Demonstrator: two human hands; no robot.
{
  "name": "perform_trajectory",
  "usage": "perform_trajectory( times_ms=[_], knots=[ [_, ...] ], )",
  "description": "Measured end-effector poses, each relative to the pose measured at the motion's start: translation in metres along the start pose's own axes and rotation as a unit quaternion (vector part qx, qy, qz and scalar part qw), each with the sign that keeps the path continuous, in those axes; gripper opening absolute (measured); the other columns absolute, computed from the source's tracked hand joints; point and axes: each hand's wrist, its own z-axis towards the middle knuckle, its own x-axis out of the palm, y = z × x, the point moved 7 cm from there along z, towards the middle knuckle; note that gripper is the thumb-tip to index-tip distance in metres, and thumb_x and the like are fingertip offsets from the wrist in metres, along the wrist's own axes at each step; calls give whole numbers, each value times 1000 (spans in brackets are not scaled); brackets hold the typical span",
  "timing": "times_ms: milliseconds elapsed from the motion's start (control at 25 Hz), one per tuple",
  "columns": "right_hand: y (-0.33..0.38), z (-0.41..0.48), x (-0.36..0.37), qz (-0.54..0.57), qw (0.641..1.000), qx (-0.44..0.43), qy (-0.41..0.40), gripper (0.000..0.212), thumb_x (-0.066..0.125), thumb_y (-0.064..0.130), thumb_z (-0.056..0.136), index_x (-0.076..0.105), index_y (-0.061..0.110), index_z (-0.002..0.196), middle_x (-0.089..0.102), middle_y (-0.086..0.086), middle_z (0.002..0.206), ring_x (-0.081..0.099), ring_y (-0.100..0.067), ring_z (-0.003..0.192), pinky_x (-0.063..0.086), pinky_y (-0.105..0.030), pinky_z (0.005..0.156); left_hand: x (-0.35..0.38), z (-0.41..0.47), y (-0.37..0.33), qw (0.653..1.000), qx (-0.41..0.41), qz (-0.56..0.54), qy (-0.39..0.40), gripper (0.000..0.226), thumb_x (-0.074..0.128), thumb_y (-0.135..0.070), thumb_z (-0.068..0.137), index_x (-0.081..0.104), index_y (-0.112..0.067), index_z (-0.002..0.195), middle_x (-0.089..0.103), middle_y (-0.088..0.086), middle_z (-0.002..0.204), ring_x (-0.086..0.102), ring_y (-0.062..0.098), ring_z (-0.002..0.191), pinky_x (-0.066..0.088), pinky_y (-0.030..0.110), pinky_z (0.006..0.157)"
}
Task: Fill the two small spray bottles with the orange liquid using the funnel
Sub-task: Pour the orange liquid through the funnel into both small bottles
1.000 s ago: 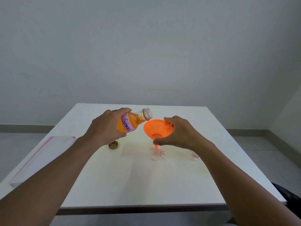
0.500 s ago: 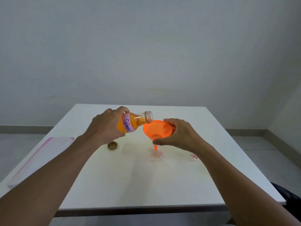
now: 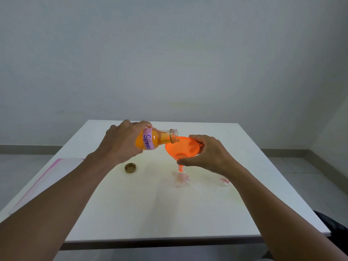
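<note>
Left edge of the bench (image 3: 131, 213): a flat white sheet with a pink border (image 3: 47, 178), well apart from the work and not in use.

Left hand (image 3: 122, 142) holds the big bottle (image 3: 154, 141), the one with the pink "Spray" label. Its fingers (image 3: 145, 123) are wrapped round the body, leaving the neck free. The bottle is tipped nearly flat with its open mouth just over the left rim of the funnel (image 3: 181, 147), which is a pouring pose. The orange liquid (image 3: 162, 141) fills the body and runs along the low side up to the neck. I can't tell whether any is leaving the mouth.

The brown cap (image 3: 130, 168) lies mouth-up on the bench below that hand, off to the side and out of the pour path.

The funnel is orange, bowl up, with its spout down in the neck of the first small spray bottle (image 3: 180, 178). That bottle is clear with pink markings and stands upright on the bench. I see no orange level in it, so my judgement is that filling is at the very start. There is something pale at the funnel's throat, and I can't tell what it is.

Right hand (image 3: 209, 157) pinches the funnel cone, thumb (image 3: 185, 162) on the near side and fingers curled over the far rim. That is probably to steady it, since a wide bowl on a tiny light bottle looks top-heavy. Letting go mid-pour risks tipping the bottle.

The second small spray bottle (image 3: 224, 180) stands just right of that wrist, partly hidden. It looks empty and waits its turn.
</note>
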Motion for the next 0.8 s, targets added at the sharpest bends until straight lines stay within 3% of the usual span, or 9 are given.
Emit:
perform_trajectory(
  times_ms=[560, 720, 800],
  knots=[
    [-2, 0, 3, -5, 1000, -5, 5, 103, 91, 58, 57, 52, 22, 145, 59, 6, 132, 57, -13, 112, 49, -25, 87, -8, -3, -5, 1000, 9, 4, -12, 68, 77, -24, 79, 46, -35, 139, 54, 1, 109, 35, 18, 85, 39, 33, 79],
    [-1, -1, 2, 0, 1000, -7, 2, 102, 92, 56, 57, 53, 22, 144, 60, 6, 131, 58, -13, 112, 50, -27, 90, -7, -3, -6, 1000, 11, -6, -11, 67, 77, -21, 79, 47, -34, 138, 41, -4, 98, 35, 18, 85, 35, 31, 76],
    [-1, -2, 3, 4, 1000, -7, 3, 101, 92, 56, 57, 53, 22, 144, 61, 7, 130, 59, -13, 111, 51, -26, 89, -8, -3, -5, 1000, 8, 0, -8, 69, 77, -23, 79, 46, -35, 139, 49, 0, 103, 35, 18, 85, 36, 31, 77]
  ],
)
